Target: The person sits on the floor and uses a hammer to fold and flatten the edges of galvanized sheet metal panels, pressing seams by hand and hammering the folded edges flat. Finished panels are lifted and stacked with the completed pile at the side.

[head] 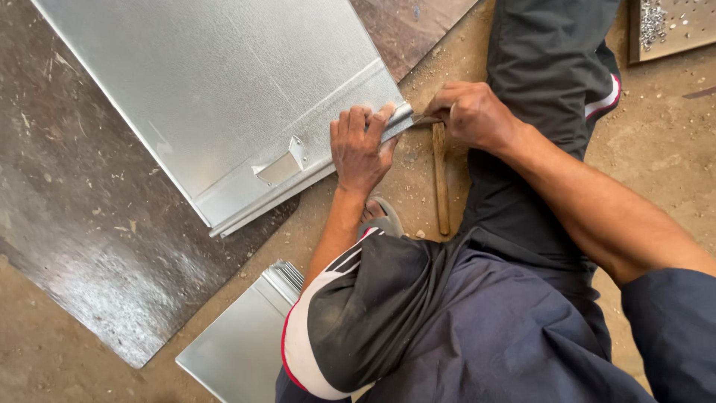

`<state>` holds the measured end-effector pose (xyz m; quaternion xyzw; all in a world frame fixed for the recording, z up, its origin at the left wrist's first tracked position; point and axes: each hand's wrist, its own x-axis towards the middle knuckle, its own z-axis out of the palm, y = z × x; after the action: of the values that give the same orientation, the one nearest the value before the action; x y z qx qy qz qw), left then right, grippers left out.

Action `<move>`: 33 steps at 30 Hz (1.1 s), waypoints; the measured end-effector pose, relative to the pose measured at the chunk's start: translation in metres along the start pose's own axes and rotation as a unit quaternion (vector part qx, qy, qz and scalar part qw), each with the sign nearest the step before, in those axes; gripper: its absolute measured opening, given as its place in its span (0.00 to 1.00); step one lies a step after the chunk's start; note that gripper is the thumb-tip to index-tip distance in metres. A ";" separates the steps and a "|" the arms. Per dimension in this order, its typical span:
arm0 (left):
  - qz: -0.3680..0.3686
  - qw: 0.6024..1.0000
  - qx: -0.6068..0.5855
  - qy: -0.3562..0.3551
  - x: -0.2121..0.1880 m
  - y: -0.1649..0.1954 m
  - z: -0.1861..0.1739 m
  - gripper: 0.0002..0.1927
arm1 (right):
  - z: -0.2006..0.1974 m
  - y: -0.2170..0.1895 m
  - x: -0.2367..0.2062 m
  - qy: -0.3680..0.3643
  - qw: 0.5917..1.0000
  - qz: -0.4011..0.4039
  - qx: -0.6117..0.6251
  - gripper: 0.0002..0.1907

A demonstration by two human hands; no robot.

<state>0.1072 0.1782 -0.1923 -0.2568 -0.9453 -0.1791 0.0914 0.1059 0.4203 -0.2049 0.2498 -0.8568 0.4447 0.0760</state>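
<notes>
A large embossed silver metal panel (pixel 224 89) lies on the dirt floor, with a small metal latch plate (pixel 282 167) near its folded lower edge. My left hand (pixel 361 145) grips the panel's near right corner along that folded edge. My right hand (pixel 471 113) is closed around a small metal tool whose tip touches the corner of the panel. A wooden-handled tool (pixel 441 179) lies on the ground just below my right hand, between my two hands.
A dark worn sheet (pixel 82 246) lies under the panel. A second silver panel (pixel 239 343) lies by my bent knee. My legs in dark trousers (pixel 537 67) stretch across the right side. A board with small metal bits (pixel 671 26) sits top right.
</notes>
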 end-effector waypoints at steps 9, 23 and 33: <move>-0.001 1.000 -0.016 -0.007 -0.001 0.002 -0.002 0.30 | 0.010 -0.005 -0.004 0.002 0.997 -0.013 -0.075 0.11; 0.025 1.000 -0.009 0.015 -0.002 -0.005 -0.003 0.32 | 0.067 -0.041 -0.042 -0.214 0.863 0.422 -0.178 0.26; 0.014 0.999 -0.017 0.026 0.001 -0.004 -0.010 0.31 | 0.029 -0.031 -0.044 -0.074 0.697 0.653 0.286 0.13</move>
<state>0.1052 0.1712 -0.1846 -0.2665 -0.9357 -0.2008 0.1142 0.1624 0.3983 -0.2152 -0.3310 -0.6384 0.5865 -0.3726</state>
